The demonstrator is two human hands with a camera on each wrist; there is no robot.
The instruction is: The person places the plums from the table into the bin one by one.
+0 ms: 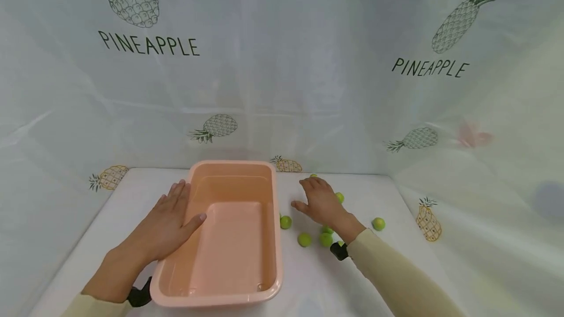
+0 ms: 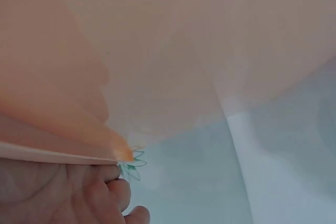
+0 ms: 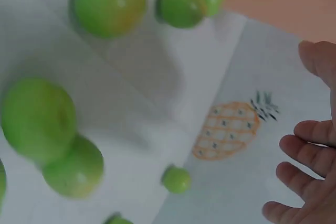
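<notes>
A peach-pink plastic basin (image 1: 233, 248) stands on the white table, with its inside visible in the head view. My left hand (image 1: 162, 229) rests along its left rim, fingers stretched out and thumb reaching over the inside. In the left wrist view, the palm (image 2: 58, 192) lies against the rim. To the right of the basin, my right hand (image 1: 323, 202) hovers over the table with spread fingers and nothing in them. Small round green fruits, several in all, lie around and below it, among them one fruit (image 1: 304, 239) near the basin and another (image 1: 378, 223) farther right.
Behind the table hangs a pale sheet (image 1: 282, 72) printed with pineapples, which also covers both sides. One green fruit (image 1: 313, 175) lies by the table's back edge. More fruits (image 3: 39, 119) sit close together in the right wrist view.
</notes>
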